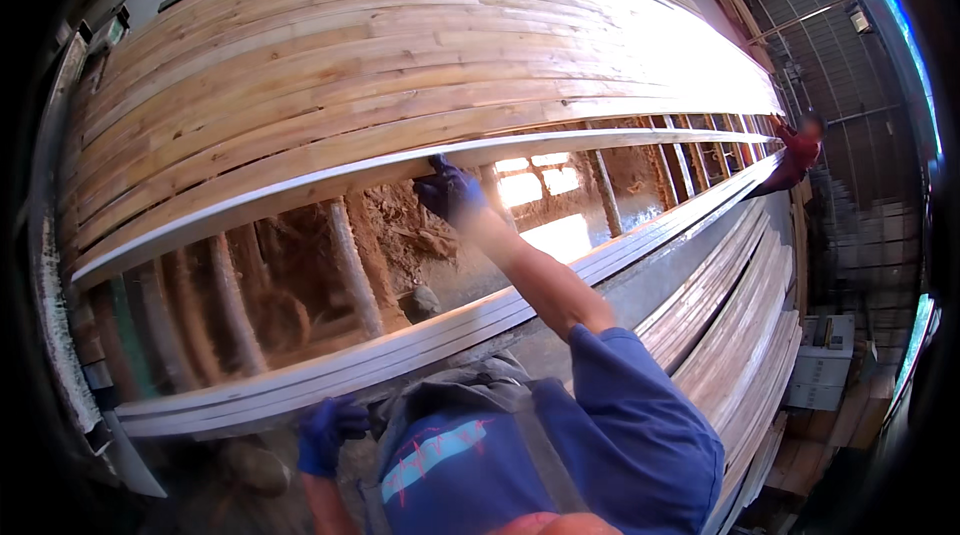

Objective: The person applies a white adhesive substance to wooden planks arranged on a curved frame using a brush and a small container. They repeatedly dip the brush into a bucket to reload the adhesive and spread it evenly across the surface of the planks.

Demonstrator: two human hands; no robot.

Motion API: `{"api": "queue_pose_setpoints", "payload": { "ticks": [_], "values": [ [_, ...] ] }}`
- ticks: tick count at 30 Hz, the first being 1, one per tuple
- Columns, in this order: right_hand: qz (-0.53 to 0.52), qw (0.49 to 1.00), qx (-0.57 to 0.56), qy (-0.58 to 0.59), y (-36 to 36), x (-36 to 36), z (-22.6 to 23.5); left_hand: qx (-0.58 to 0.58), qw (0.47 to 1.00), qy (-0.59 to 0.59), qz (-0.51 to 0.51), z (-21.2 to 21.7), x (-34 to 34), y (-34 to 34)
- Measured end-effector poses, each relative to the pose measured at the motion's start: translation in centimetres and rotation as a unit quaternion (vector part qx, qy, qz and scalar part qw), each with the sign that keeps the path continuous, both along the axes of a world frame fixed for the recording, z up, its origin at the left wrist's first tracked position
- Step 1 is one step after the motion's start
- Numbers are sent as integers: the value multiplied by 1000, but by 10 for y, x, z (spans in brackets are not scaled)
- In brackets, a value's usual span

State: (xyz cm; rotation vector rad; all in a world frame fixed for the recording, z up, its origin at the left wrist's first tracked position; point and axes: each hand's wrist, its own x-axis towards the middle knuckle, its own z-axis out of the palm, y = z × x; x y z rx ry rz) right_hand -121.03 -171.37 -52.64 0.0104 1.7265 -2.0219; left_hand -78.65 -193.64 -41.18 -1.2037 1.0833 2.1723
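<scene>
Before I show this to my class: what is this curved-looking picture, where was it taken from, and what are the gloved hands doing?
It is one picture from a wide fisheye camera on a person's head, looking down at their own arms; the lens bends straight edges. The right hand, in a blue glove, reaches forward and grips the edge of a long pale plank at the near side of a wide deck of wooden boards. The left hand, also gloved, is at the edge of a nearer stack of long boards. Between them, round posts and soil show below. Far right, another person is at the planks' other end.
</scene>
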Motion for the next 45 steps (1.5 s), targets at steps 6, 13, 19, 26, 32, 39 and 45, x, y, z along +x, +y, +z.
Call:
{"api": "queue_pose_setpoints", "payload": {
  "ticks": [6, 13, 19, 26, 32, 39, 45],
  "values": [
    [-180, 902, -242, -308, -28, -21, 11, -5, 1000, 8, 21, 4, 8, 8],
    [169, 944, 27, -281, 67, 76, 33, -3, 1000, 16, 26, 4, 9, 9],
    [335, 814, 393, 265, 37, 46, 144, 6, 1000, 15, 16, 2, 11, 7],
    [234, 648, 544, 479, -60, -37, 108, 10, 999, 28, 22, 6, 9, 6],
    [304, 605, 533, 508, -50, -14, 106, -12, 998, 51, 30, 3, 17, 8],
    [403, 532, 528, 525, -2, 52, 143, -30, 997, 68, 27, 15, 13, 12],
    [366, 600, 511, 496, 17, 85, 158, -28, 997, 63, 25, 13, 9, 10]
  ]
}}
